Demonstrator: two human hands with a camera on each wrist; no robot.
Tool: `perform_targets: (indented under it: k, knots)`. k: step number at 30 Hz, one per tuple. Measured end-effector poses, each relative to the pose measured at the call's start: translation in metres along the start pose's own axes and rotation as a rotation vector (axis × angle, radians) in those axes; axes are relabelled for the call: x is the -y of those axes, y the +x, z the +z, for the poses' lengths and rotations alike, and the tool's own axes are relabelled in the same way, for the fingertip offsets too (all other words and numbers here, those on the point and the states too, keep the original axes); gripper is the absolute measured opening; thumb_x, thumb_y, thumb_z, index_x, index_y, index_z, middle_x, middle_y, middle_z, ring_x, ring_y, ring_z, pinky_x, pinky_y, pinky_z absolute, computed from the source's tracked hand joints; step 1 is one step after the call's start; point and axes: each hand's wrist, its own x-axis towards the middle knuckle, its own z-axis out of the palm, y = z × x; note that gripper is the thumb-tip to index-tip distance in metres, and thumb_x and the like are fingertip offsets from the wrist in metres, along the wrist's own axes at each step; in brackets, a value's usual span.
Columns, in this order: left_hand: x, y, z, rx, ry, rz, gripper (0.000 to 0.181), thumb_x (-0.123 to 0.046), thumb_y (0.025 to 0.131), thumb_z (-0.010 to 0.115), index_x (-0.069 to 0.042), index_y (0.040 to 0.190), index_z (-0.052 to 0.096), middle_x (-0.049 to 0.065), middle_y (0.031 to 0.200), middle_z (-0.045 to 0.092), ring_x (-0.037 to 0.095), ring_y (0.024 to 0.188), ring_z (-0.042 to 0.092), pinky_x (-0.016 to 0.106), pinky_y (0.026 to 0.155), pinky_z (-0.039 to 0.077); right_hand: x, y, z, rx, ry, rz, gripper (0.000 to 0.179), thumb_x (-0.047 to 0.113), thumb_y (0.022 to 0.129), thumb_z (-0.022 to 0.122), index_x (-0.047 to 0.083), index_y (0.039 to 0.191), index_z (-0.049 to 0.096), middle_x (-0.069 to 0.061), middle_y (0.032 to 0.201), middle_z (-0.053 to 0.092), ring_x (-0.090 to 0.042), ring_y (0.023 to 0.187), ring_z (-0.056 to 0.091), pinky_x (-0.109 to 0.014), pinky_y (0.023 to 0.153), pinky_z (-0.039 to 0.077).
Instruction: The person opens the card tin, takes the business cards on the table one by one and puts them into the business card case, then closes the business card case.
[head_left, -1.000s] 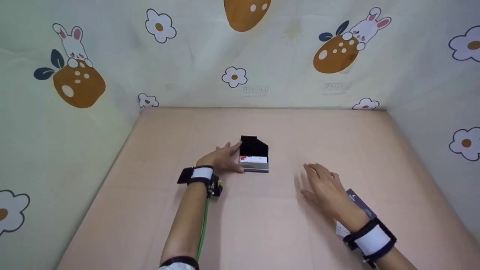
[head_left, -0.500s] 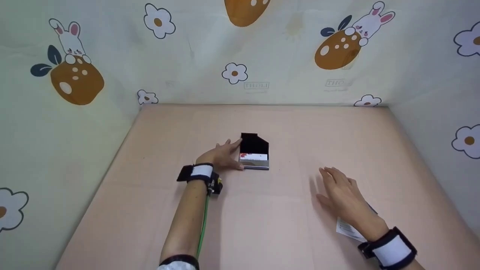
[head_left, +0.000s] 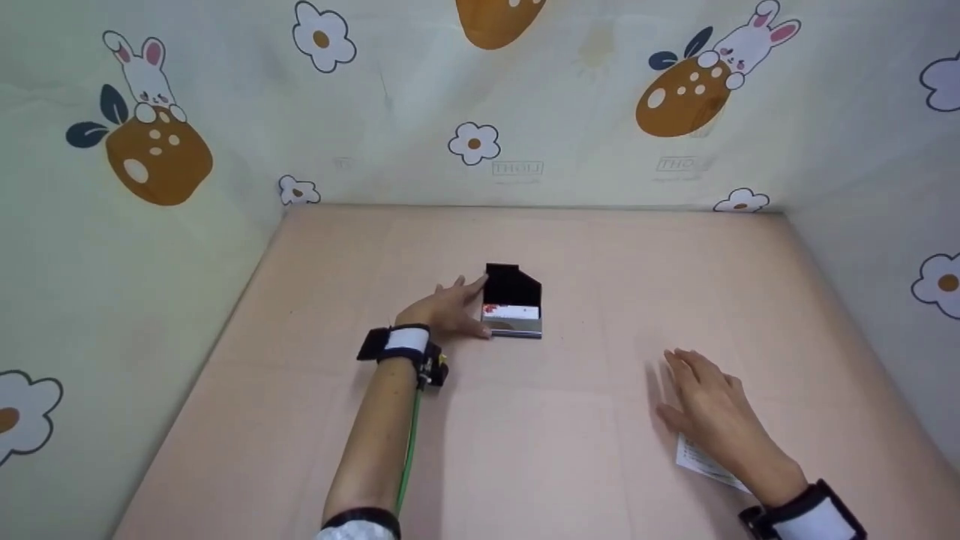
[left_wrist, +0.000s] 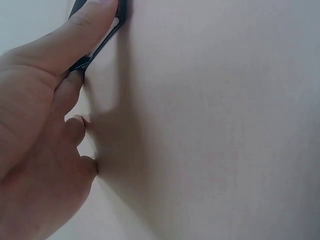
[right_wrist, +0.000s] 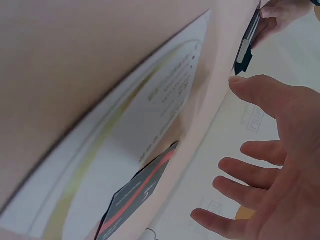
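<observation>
An opened business card case (head_left: 513, 289), with a black lining and a silvery front pocket, lies on the table in the head view. A white card (head_left: 517, 312) with red print sits in its pocket. My left hand (head_left: 448, 311) holds the case's left side between thumb and index finger; the left wrist view shows the thumb (left_wrist: 82, 32) across its edge. Over at the right, my right hand (head_left: 712, 412) hovers with spread, relaxed fingers and holds nothing. Beneath it lie a white business card (right_wrist: 145, 110) and a dark grey card (right_wrist: 142, 195) with a red stripe.
A pale pink cloth covers the table (head_left: 555, 442). Printed fabric walls (head_left: 390, 112) with rabbits and flowers enclose its back and sides. A green cable (head_left: 409, 450) runs along the left forearm.
My right hand has moved right and nearer to me, above the loose cards, covering the dark one in the head view. My left hand keeps hold of the card case.
</observation>
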Motion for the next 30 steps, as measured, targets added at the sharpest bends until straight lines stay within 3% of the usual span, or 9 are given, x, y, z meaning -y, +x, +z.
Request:
perform_targets:
  k: [4, 11, 19, 30]
  knots:
    - [0.000, -0.002, -0.001, -0.001, -0.010, 0.004, 0.104, -0.047, 0.079, 0.082, -0.045, 0.158, 0.013, 0.007, 0.171, 0.001, 0.046, 0.154, -0.006, 0.069, 0.122, 0.004, -0.005, -0.006, -0.002, 0.004, -0.003, 0.023, 0.077, 0.016, 0.074, 0.089, -0.008, 0.137, 0.053, -0.030, 0.135, 0.056, -0.045, 0.125, 0.054, -0.068, 0.089, 0.048]
    - [-0.001, -0.004, -0.001, -0.003, -0.001, -0.001, 0.105, -0.049, 0.079, 0.081, -0.047, 0.158, 0.013, 0.007, 0.171, 0.001, 0.044, 0.155, -0.005, 0.071, 0.121, 0.005, -0.015, -0.022, -0.002, -0.102, -0.023, -0.030, 0.074, 0.011, 0.065, 0.093, -0.007, 0.129, 0.060, -0.028, 0.125, 0.062, -0.043, 0.113, 0.062, -0.065, 0.078, 0.051]
    - [-0.003, -0.004, -0.001, -0.006, -0.005, 0.001, 0.104, -0.048, 0.079, 0.081, -0.048, 0.157, 0.013, 0.006, 0.171, 0.001, 0.043, 0.155, -0.006, 0.071, 0.121, 0.003, -0.022, -0.035, -0.011, 0.058, -0.012, 0.138, 0.074, 0.019, 0.074, 0.087, -0.006, 0.136, 0.055, -0.030, 0.134, 0.055, -0.045, 0.120, 0.054, -0.068, 0.089, 0.044]
    - [-0.003, -0.005, 0.000, -0.013, 0.002, -0.009, 0.103, -0.050, 0.080, 0.080, -0.048, 0.157, 0.013, 0.005, 0.171, 0.001, 0.043, 0.155, -0.005, 0.072, 0.120, 0.004, -0.037, -0.043, -0.013, 0.265, -0.025, 0.294, 0.084, 0.033, 0.083, 0.080, -0.005, 0.147, 0.041, -0.035, 0.143, 0.041, -0.052, 0.121, 0.043, -0.073, 0.096, 0.038]
